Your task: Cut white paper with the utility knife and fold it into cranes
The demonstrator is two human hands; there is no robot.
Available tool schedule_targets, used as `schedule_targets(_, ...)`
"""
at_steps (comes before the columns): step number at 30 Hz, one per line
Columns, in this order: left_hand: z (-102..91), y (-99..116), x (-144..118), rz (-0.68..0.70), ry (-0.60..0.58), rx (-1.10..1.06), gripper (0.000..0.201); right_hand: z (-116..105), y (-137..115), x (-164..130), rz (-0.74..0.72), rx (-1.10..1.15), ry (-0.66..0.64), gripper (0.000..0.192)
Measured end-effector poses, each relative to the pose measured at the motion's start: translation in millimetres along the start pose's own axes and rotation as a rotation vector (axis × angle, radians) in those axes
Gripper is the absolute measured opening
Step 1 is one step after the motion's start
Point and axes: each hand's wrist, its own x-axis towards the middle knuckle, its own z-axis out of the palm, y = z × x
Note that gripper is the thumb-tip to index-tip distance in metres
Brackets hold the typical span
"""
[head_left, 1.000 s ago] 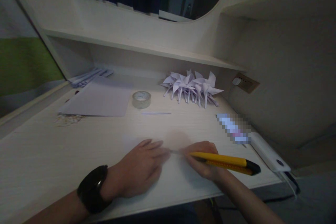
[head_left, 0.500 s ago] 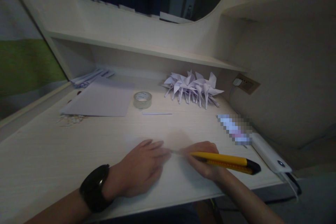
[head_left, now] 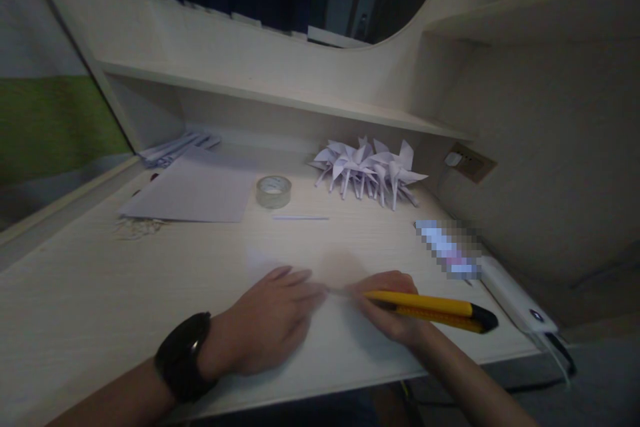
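My right hand (head_left: 387, 307) grips a yellow utility knife (head_left: 425, 305) with a black end. Its thin tip points left, toward the fingertips of my left hand (head_left: 275, 320). That left hand lies palm down with fingers stretched out, pressed to the table near the knife's tip. A pale surface lies under both hands; whether it is a sheet of paper or bare tabletop I cannot make out. Just beyond the hands is a thin white paper stick (head_left: 301, 218), and behind it stands a roll of clear tape (head_left: 273, 203).
Several white paper pinwheels (head_left: 367, 167) stand at the back. At back left lie a stack of paper sheets (head_left: 200, 187) and rolled or folded paper strips (head_left: 180, 147). On the right are a blurred-out phone-like object (head_left: 445, 250) and a white power bank or strip (head_left: 517, 297) with cables.
Both hands and the knife stay almost in place. The whole view has shifted very slightly.
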Motion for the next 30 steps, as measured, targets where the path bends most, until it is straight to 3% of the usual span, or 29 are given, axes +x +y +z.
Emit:
schedule_targets(3, 3.3, 0, 2, -0.002, 0.028, -0.006, 0.035, -2, -4, 1, 0.004, -0.048, 0.036, 0.015)
schedule_targets(10, -3.2, -8, 5, -0.045, 0.059, -0.004, 0.036, -17, -16, 10, 0.056, -0.036, 0.296, 0.01)
schedule_targets(17, -8.8, -16, 3, -0.142, 0.044, 0.052, 0.041, -58, -15, 25, 0.046, -0.023, 0.295, 0.03)
schedule_targets(22, -5.8, -18, 4, -0.164, 0.005, 0.103, 0.029, -84, -24, 39, 0.049, -0.003, 0.28, 0.023)
schedule_targets(26, -4.1, -19, 5, -0.165, 0.013, 0.102, 0.029, -89, -29, 50, 0.133, 0.116, 0.222, 0.027)
schedule_targets(30, -2.6, -23, 4, -0.149, 0.058, 0.032, 0.03, -78, -33, 54, 0.23, 0.293, 0.188, 0.03)
